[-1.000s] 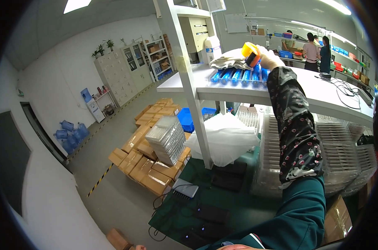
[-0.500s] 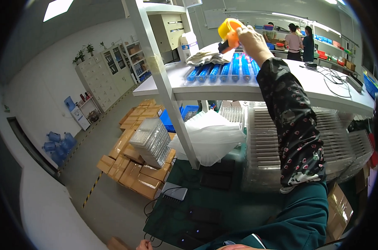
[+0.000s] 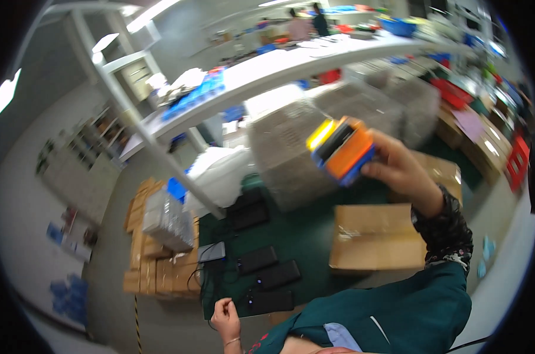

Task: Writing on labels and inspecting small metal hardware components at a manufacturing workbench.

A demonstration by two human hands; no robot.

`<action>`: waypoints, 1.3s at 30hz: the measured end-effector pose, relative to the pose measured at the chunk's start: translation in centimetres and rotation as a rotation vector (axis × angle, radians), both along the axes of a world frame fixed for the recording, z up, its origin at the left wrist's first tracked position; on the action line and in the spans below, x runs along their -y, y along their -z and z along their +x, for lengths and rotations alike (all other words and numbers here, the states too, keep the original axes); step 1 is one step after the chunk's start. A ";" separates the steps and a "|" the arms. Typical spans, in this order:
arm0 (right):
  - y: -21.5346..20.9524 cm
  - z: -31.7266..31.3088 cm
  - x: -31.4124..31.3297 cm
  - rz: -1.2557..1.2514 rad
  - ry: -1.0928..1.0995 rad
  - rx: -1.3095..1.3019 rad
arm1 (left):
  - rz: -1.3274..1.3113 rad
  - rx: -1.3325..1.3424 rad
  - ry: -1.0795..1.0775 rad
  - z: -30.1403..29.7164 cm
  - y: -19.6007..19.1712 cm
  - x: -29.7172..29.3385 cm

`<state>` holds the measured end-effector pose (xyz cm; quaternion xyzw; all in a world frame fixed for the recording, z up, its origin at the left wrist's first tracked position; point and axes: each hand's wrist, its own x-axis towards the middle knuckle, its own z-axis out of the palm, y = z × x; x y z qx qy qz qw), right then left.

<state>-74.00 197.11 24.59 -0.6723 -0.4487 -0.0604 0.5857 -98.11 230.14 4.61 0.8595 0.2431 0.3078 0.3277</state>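
My right hand [image 3: 397, 168] is raised over the right side of the green-topped table and grips a tape dispenser [image 3: 342, 147]. Motion blurs the dispenser, which shows orange, yellow, black and blue parts. Below it lies a taped cardboard box [image 3: 377, 239]. My left hand [image 3: 226, 317] is at the table's front left edge, its fingers curled closed with nothing visible in them. Close to it are flat black devices [image 3: 270, 301] with small lights, and a grey-white device [image 3: 212, 252] with cables.
A white shelf [image 3: 244, 88] crosses above the table, with blue cylinders [image 3: 199, 94] in a tray. Stacked clear plastic trays [image 3: 291, 153] stand at the back. Cardboard boxes [image 3: 161, 274] are piled on the left, and red crates [image 3: 518, 162] are at the right. Two people stand far off.
My right hand has brought the tape dispenser down from the shelf, toward the right and nearer me. The view has turned right, and more of my left hand shows.
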 end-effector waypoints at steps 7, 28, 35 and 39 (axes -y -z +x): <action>7.1 -16.5 10.5 -0.018 0.301 -0.431 | -0.529 -0.059 1.031 9.6 -7.8 11.8; 7.6 -29.4 44.8 -0.645 1.181 -0.151 | -0.446 -0.462 1.907 13.9 -9.8 65.4; 6.7 -23.9 57.0 -0.800 1.186 0.042 | -0.432 -0.502 1.976 21.6 -9.1 78.6; 4.7 -21.3 64.8 -0.789 1.339 0.069 | -0.536 -0.563 2.070 25.3 -10.7 89.2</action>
